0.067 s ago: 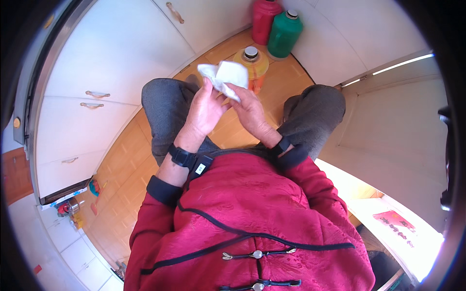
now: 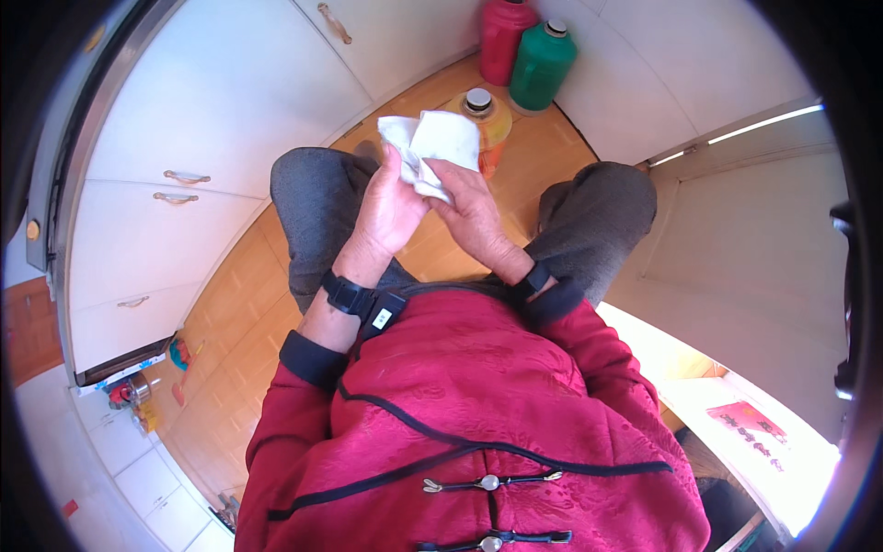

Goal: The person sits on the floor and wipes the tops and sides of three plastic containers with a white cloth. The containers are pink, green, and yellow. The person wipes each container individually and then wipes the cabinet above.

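A white cloth [image 2: 432,147] is held up in front of me over my knees, bunched between both hands. My left hand [image 2: 386,207] grips its lower left part, with a black wrist band below on the forearm. My right hand [image 2: 474,216] pinches the cloth's lower right corner from the other side. Both hands touch each other around the cloth. I wear a red jacket [image 2: 469,423] and grey trousers [image 2: 317,202].
White cupboard doors with handles [image 2: 184,175] run along the left. On the wooden floor [image 2: 239,313] stand a red flask [image 2: 506,37], a green flask [image 2: 543,64] and a yellow bottle with a metal cap [image 2: 483,110]. A white door [image 2: 736,230] is at right.
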`<action>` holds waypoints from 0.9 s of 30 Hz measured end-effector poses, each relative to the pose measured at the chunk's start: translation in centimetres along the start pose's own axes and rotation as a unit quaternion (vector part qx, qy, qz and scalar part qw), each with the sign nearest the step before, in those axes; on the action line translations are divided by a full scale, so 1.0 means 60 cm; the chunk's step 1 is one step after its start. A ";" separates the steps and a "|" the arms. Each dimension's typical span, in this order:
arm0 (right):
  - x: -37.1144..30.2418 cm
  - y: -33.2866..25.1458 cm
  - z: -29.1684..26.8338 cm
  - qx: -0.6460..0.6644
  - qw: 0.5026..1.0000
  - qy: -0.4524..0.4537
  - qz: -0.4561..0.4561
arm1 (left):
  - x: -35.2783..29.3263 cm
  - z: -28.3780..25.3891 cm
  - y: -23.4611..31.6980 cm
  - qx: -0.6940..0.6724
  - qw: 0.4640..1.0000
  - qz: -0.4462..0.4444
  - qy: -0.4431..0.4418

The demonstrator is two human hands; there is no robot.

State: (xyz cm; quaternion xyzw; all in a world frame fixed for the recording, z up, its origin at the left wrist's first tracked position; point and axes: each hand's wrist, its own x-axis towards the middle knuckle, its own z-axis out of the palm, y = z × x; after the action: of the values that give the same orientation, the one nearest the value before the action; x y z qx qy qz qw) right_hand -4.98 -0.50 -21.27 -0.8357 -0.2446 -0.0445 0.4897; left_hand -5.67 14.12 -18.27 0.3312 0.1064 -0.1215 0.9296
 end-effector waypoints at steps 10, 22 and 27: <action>0.002 0.014 -0.003 0.347 0.926 -0.036 0.145 | 0.009 -0.018 0.003 0.026 0.998 0.027 0.057; 0.010 0.004 -0.036 0.565 0.747 0.075 0.343 | -0.003 -0.026 0.026 0.014 0.996 0.055 0.066; 0.007 0.026 -0.076 0.646 0.683 0.131 0.313 | -0.010 -0.029 0.044 0.009 0.993 0.092 0.073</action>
State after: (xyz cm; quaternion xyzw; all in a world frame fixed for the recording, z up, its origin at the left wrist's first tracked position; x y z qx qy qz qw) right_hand -3.14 -4.82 -20.05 -0.3251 0.1297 0.1711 0.9210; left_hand -5.66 17.32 -17.88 0.3563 0.1418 -0.0121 0.9235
